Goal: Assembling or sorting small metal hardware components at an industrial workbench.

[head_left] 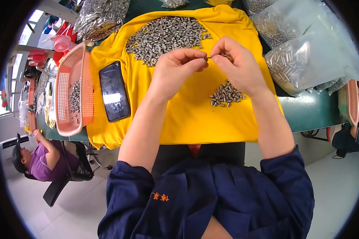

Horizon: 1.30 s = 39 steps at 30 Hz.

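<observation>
My left hand (pixel 175 71) is closed in a pinch on a small metal part (pixel 204 59), mostly covered by the fingertips. Facing it, my right hand (pixel 239 65) pinches a thin dark pin-like tool (pixel 210 57); a brownish bit shows between those fingers. The pin's tip meets the metal part, or nearly so. Both hands are above a yellow cloth (pixel 187 123). Beyond them spreads a large pile of small silvery metal cylinders (pixel 163 38). A smaller heap of the same cylinders (pixel 227 95) lies just below my right hand.
Left on the cloth lies a dark phone (pixel 114 91), beside a pink plastic basket (pixel 85 91) with some metal parts. Plastic bags of metal parts (pixel 287 63) crowd the right; another bulging bag (pixel 101 18) stands far left. A person in purple (pixel 50 163) sits at left.
</observation>
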### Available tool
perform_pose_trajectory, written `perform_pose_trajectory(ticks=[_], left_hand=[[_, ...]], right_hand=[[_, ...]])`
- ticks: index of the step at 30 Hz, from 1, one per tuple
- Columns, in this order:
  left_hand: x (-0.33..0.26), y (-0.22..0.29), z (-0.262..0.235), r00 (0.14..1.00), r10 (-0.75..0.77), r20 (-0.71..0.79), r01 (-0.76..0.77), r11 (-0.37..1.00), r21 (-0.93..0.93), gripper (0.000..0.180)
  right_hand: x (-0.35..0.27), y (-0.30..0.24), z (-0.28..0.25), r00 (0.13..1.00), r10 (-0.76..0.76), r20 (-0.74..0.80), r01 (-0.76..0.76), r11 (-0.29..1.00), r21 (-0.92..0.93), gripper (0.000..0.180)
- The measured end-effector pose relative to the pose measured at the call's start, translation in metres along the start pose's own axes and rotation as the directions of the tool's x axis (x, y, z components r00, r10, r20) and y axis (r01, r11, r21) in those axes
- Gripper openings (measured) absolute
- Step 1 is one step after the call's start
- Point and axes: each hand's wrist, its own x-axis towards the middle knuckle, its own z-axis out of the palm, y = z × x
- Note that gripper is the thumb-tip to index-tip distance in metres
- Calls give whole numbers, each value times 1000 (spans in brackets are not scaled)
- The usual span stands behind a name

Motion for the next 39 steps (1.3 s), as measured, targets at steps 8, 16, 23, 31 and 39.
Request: perform_pose_trajectory(ticks=[8, 16, 23, 31, 39], left_hand=[[1, -1, 1, 999, -16, 29, 14, 999, 46, 15], [0, -6, 1, 997, 82, -5, -76, 946, 316, 14], [-1, -7, 5, 991, 129, -35, -105, 913, 393, 13], [-3, -2, 11, 946, 323, 38, -247, 639, 729, 14], [0, -12, -12, 982, 170, -86, -119, 900, 420, 11]], right_hand=[[-1, 2, 2, 1000, -2, 7, 3, 998, -57, 7], [-3, 1, 7, 990, -139, 29, 139, 908, -394, 9], [-3, 8, 11, 992, -121, 16, 116, 887, -447, 9], [-4, 10, 12, 997, -77, -1, 68, 888, -454, 9], [-2, 3, 3, 988, -101, -117, 65, 958, -278, 10]])
